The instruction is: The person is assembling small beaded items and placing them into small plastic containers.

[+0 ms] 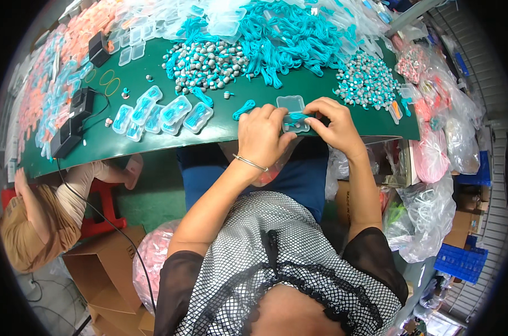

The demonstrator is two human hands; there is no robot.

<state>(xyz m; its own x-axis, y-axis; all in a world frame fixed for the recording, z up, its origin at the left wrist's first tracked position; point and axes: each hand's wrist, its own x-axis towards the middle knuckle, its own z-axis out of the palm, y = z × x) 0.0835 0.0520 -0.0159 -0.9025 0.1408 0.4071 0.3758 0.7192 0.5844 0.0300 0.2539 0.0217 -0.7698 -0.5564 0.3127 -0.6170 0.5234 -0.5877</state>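
Note:
At the table's near edge my left hand [262, 133] and my right hand [333, 124] hold a small clear plastic case [296, 124] between them. Its lid [289, 103] stands raised on the far side. Something turquoise, apparently a bundle of cord, lies in the case under my right fingertips. The left fingers grip the case's left side and partly hide it. Just left of my left hand rests a loose turquoise cord bundle [244, 109]. Farther left, several closed clear cases [176, 110] with turquoise cord inside lie in a group.
Beyond my hands are a heap of turquoise cords [293, 39], a pile of grey-and-turquoise beads or plugs [206, 66] and a second such pile [367, 81]. Black boxes [69, 134] with a cable stand left on the green table [147, 56]. Another person [47, 218] sits at the left.

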